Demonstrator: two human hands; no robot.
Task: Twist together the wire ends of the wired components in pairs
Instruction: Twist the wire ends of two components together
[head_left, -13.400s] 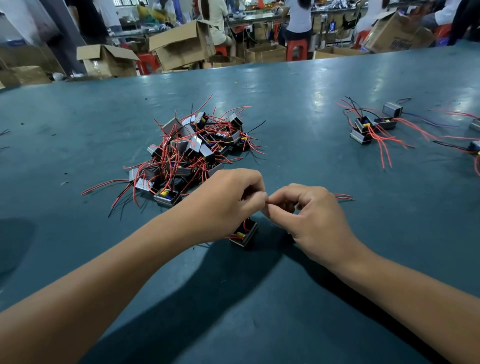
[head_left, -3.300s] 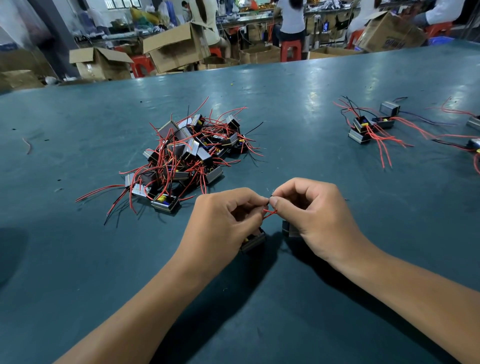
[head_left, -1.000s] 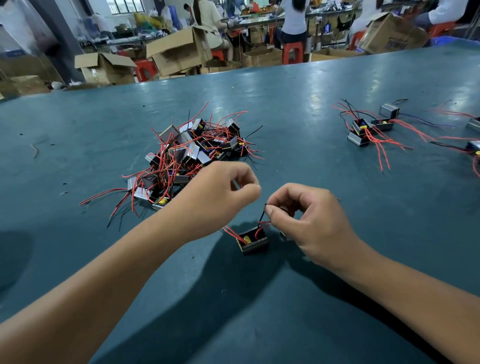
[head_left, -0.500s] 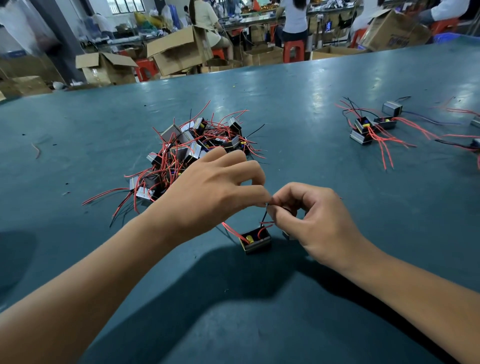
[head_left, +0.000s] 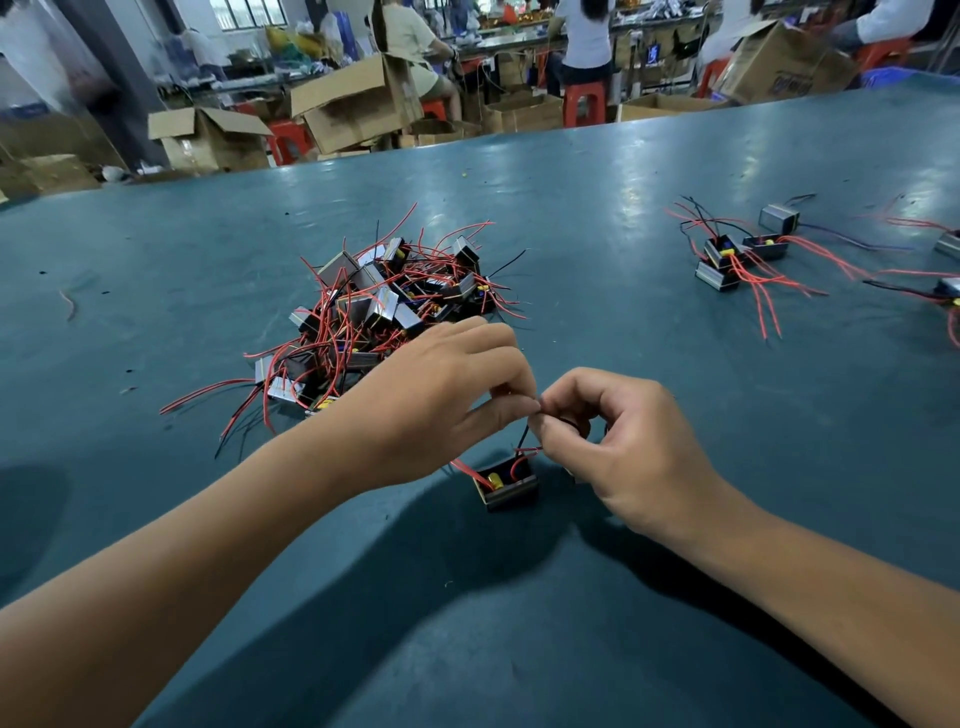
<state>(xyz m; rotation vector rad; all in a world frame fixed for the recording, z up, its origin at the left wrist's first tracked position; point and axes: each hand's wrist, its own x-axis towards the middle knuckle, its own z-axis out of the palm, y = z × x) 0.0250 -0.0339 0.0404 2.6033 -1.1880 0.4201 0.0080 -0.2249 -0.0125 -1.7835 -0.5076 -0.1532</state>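
- The table (head_left: 519, 649) is flat with a smooth, shiny blue-green top.
- One small box part (head_left: 506, 484) sits on the table just below the two hands. It is dark with grey metal sides and a yellow bit inside. Its open top faces up, and its long side runs from 8 o'clock to 2 o'clock.
- Thin red and black wires (head_left: 525, 441) go up from the part to the fingertips, toward 12 o'clock.
- The left hand (head_left: 441, 400) pinches the wire ends with thumb and finger pressed together.
- The right hand (head_left: 623, 447) is curled and pinches the same wire ends. The two hands touch at the fingertips.
- At 11 o'clock from the hands is a pile (head_left: 384, 317) of many box parts with tangled red wires, too many to count.
- At 2 o'clock, well apart, is a small group (head_left: 732, 260) of about four parts with long red wires.
- Far off are brown cardboard boxes (head_left: 353, 104), red stools and people.
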